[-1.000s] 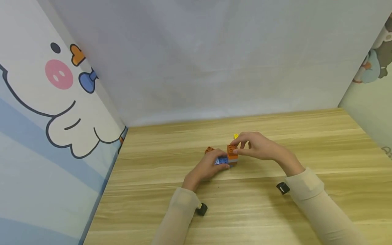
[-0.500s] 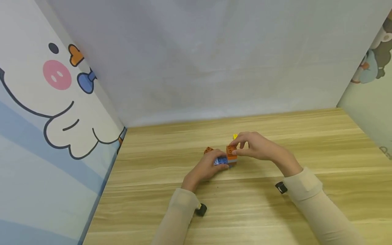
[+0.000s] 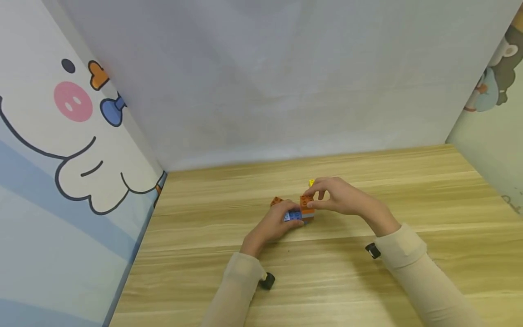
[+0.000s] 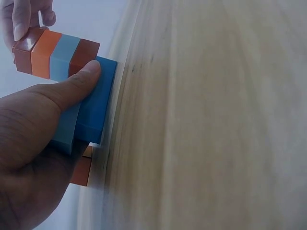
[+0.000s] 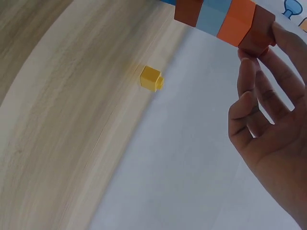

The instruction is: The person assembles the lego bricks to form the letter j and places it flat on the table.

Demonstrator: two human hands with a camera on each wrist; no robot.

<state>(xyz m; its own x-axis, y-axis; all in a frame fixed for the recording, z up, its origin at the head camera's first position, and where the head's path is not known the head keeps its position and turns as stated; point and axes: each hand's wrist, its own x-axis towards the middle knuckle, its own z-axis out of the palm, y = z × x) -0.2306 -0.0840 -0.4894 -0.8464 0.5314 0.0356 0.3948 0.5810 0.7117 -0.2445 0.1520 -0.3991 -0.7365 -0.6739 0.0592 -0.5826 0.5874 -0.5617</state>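
A stack of toy building bricks rises from the right end of a low blue base brick (image 4: 98, 103), close over the wooden table. From the bottom it runs brown, grey-blue, orange (image 4: 46, 53) and a reddish-brown brick (image 3: 306, 200) on top. My left hand (image 3: 274, 221) grips the blue base, its thumb along the near side by the stack's foot. Thumb and fingertips of my right hand (image 3: 343, 196) pinch the top reddish-brown brick. Blue studs show between the left thumb and fingers. Another brown brick (image 3: 276, 200) peeks out behind the left hand, which partly hides it.
A small yellow brick (image 5: 150, 78) lies on the table just beyond the right hand. The wooden tabletop (image 3: 327, 281) ends at a pale back wall (image 3: 286, 91). Cartoon-printed panels flank it on the left and right. Each sleeve cuff has a dark device near it.
The head view has drifted slightly, shifting the whole scene a little to the left. Both hands keep the same hold on the bricks.
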